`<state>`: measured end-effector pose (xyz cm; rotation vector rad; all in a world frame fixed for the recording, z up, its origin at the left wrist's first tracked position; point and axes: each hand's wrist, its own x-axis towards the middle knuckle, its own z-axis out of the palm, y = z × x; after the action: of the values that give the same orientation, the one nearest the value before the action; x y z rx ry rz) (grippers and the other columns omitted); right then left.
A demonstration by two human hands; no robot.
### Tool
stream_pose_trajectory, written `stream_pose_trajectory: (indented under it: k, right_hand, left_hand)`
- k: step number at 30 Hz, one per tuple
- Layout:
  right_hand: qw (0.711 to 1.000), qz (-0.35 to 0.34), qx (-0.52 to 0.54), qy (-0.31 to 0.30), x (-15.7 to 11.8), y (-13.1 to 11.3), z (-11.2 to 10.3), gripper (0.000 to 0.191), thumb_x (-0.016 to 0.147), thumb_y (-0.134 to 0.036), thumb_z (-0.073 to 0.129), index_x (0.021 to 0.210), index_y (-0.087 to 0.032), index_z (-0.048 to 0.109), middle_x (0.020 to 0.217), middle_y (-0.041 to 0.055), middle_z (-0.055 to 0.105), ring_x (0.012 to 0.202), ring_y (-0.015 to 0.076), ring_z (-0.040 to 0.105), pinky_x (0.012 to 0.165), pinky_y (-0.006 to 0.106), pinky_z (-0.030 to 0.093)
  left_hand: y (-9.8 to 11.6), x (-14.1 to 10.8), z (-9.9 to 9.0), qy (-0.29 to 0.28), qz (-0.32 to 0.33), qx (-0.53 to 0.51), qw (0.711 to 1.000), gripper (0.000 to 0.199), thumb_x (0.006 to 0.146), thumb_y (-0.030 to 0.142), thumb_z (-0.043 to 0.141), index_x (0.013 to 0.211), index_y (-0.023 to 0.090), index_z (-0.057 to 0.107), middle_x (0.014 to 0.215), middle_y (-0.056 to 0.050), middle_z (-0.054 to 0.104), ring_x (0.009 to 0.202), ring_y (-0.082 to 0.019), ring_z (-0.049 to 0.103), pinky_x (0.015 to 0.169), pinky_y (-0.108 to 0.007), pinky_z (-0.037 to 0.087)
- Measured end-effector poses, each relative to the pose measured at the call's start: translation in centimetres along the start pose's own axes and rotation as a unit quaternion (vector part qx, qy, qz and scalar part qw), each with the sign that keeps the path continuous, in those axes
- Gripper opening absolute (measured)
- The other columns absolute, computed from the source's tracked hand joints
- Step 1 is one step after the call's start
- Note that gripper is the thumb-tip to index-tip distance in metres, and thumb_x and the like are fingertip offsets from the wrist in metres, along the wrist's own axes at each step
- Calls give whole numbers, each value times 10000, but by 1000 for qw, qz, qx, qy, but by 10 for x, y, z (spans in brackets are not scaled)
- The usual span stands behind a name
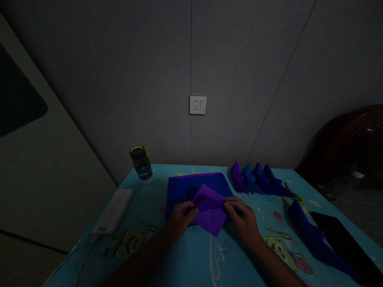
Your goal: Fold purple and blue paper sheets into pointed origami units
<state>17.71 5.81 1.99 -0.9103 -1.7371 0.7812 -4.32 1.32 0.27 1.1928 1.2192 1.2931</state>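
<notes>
A purple folded paper (211, 213) is held between my two hands, with creased flaps standing partly open in its middle. My left hand (181, 217) pinches its left corner between thumb and fingers. On the opposite corner, my right hand (242, 217) grips with thumb and fingertips. Beneath and behind the folded paper lies a stack of blue paper sheets (182, 191) with a purple edge at the back. The fingers hide parts of both corners.
Folded paper boats, one purple (238, 179) and several blue (253, 179), line the back right. A larger blue folded paper boat (311, 235) lies beside a dark flat object (344, 239). A water bottle (141, 163) and a white power bank (113, 211) with a cable stand left on the patterned tablecloth (191, 263).
</notes>
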Motion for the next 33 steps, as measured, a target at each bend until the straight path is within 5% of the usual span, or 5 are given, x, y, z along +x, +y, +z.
stream_pose_trajectory:
  k: [3, 8, 17, 23, 33]
  right_hand:
    - [995, 67, 56, 44, -2, 1, 5, 198, 839, -397, 680, 877, -204, 656, 765, 36, 672, 714, 192, 635, 635, 292, 504]
    - [977, 121, 160, 66, 0, 1, 13, 353, 780, -410, 740, 1014, -199, 581, 633, -37, 567, 578, 138, 551, 525, 242, 451]
    - [955, 228, 176, -66, 3, -3, 10, 443, 795, -579, 649, 784, -138, 691, 454, -44, 529, 381, 90, 426, 394, 214, 307]
    - [975, 161, 151, -36, 0, -10, 6, 391, 843, -536, 618, 811, -160, 718, 642, 62, 722, 539, 174, 633, 531, 282, 509]
    - [997, -41, 64, -16, -4, -7, -2, 158, 856, -398, 660, 894, -274, 750, 1046, 80, 749, 978, 262, 693, 832, 397, 551]
  left_hand:
    - [2, 0, 3, 6, 17, 9, 1000, 317, 789, 447, 660, 676, 152, 642, 580, 32, 558, 565, -103, 517, 535, -198, 403]
    - [2, -1, 5, -27, -5, -92, 995, 627, 831, 418, 643, 1388, 200, 456, 944, -70, 736, 810, -200, 690, 735, -302, 537]
    - [7, -3, 1, 2, 31, -9, 999, 496, 884, 378, 570, 1346, 211, 507, 1156, -87, 704, 947, -214, 683, 837, -329, 532]
    - [13, -3, -7, 37, 76, 109, 990, 236, 805, 345, 661, 982, 193, 691, 880, -35, 740, 807, -201, 679, 741, -287, 525]
    - [8, -1, -4, -15, 122, -17, 992, 305, 833, 247, 636, 1135, 214, 613, 1496, -132, 429, 1352, -266, 439, 1061, -385, 415]
